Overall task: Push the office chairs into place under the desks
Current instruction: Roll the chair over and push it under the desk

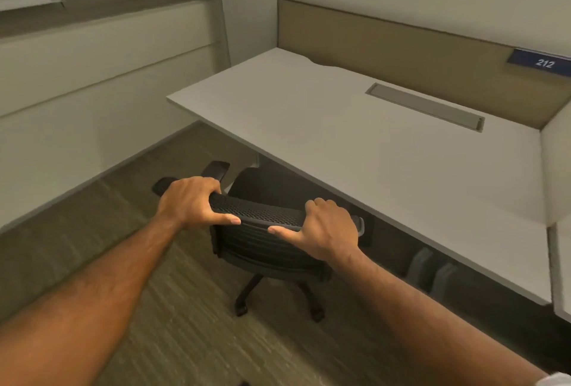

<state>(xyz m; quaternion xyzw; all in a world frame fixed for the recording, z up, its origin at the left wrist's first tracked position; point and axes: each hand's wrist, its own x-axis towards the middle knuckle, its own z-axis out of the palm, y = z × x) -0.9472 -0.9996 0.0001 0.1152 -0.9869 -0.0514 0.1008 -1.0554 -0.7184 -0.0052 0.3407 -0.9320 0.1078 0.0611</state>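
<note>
A black mesh-backed office chair point(262, 243) stands at the near edge of a white desk point(355, 138), its seat partly under the desktop. My left hand point(191, 203) grips the left end of the backrest's top rim, thumb along the near side. My right hand point(327, 228) grips the right end of the same rim. The chair's left armrest point(216, 171) sticks out beyond the desk's left corner. Its wheeled base point(278, 299) shows on the floor below the backrest.
A beige partition point(401, 45) with a blue label reading 212 point(543, 62) backs the desk. A grey cable tray lid point(426, 106) is set into the desktop. A pale wall point(77, 92) runs along the left. Striped carpet point(170, 308) covers the floor.
</note>
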